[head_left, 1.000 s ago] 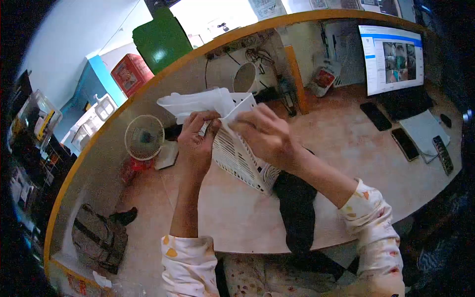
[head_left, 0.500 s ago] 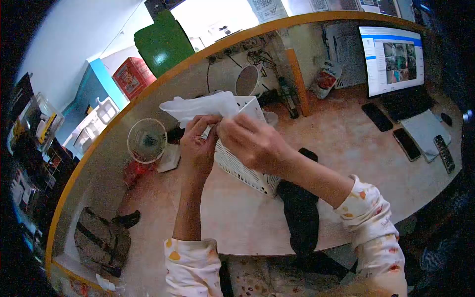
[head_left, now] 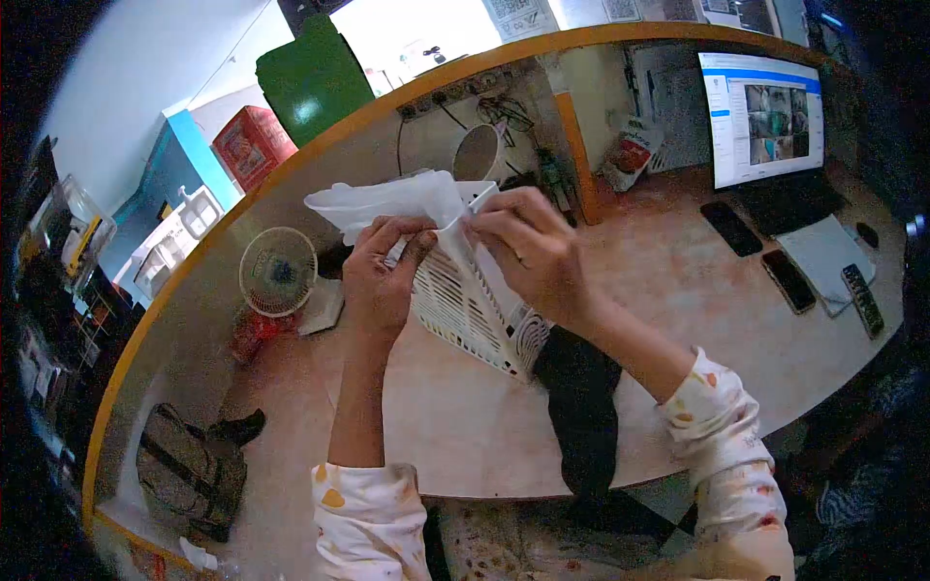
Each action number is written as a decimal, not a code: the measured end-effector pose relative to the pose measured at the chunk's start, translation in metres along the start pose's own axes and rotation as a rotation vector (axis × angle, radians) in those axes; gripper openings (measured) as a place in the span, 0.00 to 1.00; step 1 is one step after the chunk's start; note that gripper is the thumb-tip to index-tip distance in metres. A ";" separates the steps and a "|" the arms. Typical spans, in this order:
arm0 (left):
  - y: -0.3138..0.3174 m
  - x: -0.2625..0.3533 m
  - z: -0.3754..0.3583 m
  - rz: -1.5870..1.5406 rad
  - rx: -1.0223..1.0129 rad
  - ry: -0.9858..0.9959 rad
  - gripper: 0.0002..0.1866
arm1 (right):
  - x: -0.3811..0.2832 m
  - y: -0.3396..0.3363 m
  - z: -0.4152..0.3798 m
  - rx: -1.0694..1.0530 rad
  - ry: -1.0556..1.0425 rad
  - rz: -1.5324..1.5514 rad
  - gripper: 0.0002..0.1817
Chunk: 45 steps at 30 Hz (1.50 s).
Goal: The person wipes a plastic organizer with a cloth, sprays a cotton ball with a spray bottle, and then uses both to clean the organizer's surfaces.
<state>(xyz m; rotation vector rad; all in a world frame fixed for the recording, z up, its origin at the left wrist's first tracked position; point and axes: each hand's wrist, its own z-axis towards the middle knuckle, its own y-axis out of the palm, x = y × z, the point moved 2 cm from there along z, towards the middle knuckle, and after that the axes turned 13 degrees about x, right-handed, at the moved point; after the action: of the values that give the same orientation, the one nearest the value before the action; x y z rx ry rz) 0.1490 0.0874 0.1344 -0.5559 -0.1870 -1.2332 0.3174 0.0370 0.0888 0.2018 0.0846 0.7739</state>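
A white slotted plastic basket (head_left: 465, 310) stands tilted on the round table (head_left: 678, 320). A thin white plastic bag (head_left: 387, 201) drapes over its upper rim. My left hand (head_left: 380, 281) pinches the bag at the basket's left corner. Fingers of my right hand (head_left: 528, 250) are closed on the bag's edge at the rim's right side. A black cloth (head_left: 581, 407) lies under and beside the basket, hanging over the table's front edge.
A monitor (head_left: 765, 116), two phones (head_left: 790, 279), a pad and a remote (head_left: 862, 300) sit at the right. A small fan (head_left: 278, 273), a white cup (head_left: 481, 153) and cables are at the back. A grey bag (head_left: 189, 470) lies on the floor at left.
My right hand slid left across the rim half a second ago and has come back right, gripping the bag's edge. The basket is tipped up more steeply than half a second ago.
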 end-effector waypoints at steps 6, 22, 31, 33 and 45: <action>-0.002 -0.004 -0.002 -0.003 0.004 -0.071 0.07 | 0.010 -0.022 -0.076 -0.160 -0.023 0.058 0.09; 0.007 -0.004 -0.004 -0.048 0.018 -0.071 0.07 | 0.013 -0.045 -0.093 -0.346 -0.096 -0.003 0.09; 0.005 0.008 -0.003 -0.113 -0.004 -0.223 0.07 | 0.018 -0.023 -0.070 -0.090 0.103 0.045 0.09; 0.007 -0.004 -0.002 -0.056 0.017 -0.116 0.07 | 0.020 -0.036 -0.087 -0.199 0.053 0.006 0.10; 0.009 0.004 -0.001 -0.097 0.015 -0.097 0.07 | -0.013 -0.008 -0.047 -0.237 -0.304 0.071 0.14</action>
<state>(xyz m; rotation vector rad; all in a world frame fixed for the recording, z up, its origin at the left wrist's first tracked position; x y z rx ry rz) 0.1585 0.0857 0.1320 -0.5999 -0.3076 -1.2988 0.3065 0.0292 0.0408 0.0955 -0.3022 0.8090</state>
